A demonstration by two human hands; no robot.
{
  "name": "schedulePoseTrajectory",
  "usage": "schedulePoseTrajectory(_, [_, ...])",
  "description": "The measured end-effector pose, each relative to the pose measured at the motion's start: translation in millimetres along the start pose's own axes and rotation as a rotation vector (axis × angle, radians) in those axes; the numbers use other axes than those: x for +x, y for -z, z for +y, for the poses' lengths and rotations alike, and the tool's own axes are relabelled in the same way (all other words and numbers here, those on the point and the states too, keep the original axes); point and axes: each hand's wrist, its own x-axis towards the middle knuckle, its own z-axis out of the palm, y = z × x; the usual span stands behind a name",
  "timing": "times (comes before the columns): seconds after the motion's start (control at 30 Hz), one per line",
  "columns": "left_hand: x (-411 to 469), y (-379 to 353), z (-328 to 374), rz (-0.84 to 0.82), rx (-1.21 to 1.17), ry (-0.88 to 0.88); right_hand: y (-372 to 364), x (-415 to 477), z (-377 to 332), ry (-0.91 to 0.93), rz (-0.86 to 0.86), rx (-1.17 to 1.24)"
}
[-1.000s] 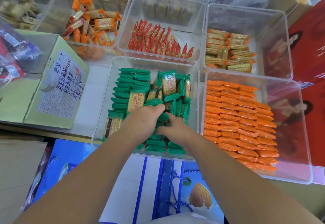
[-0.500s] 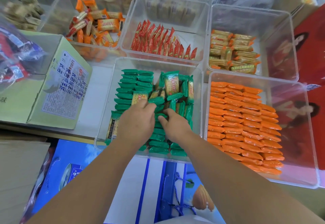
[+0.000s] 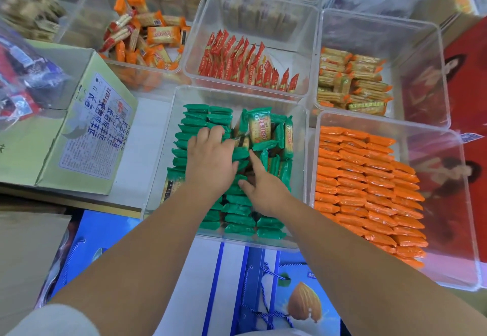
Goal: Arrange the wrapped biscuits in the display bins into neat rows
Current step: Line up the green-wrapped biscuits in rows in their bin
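A clear bin [image 3: 300, 135] holds green wrapped biscuits [image 3: 200, 119]. They lie in neat rows along its left side and near end, while several packets [image 3: 261, 128] stand jumbled at the far right. My left hand [image 3: 210, 161] lies palm down on the left rows, fingers reaching over the packets. My right hand [image 3: 263, 190] rests on the middle of the pile, its index finger stretched out toward the jumbled packets and its thumb spread. The packets under both hands are hidden.
To the right, a bin of orange packets [image 3: 369, 177] lies in tidy rows. Behind are bins of red packets [image 3: 250, 67], yellow packets [image 3: 353, 82] and loose orange-and-cream packets [image 3: 142, 38]. A green cardboard box [image 3: 79, 130] stands at left. A blue gift bag [image 3: 263, 283] lies below.
Both hands have moved farther into the green bin. My left hand slid forward over the left rows, and my right hand's index finger has stretched out toward the jumbled packets.
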Motion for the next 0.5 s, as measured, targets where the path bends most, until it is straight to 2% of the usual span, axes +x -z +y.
schedulePoseTrajectory(0.1, [8, -1, -4, -0.008, -0.024, 0.001, 9, 6, -4, 0.026, 0.075, -0.031])
schedulePoseTrajectory(0.17, [10, 2, -8, 0.058, -0.075, 0.000, 16, 13, -9, 0.032, 0.133, -0.070])
schedulePoseTrajectory(0.27, [10, 13, -12, 0.145, -0.187, 0.055, 22, 19, -15, 0.047, 0.081, -0.091])
schedulePoseTrajectory(0.5, [-12, 27, -14, 0.171, -0.568, 0.257, 23, 26, -16, 0.087, 0.099, -0.229])
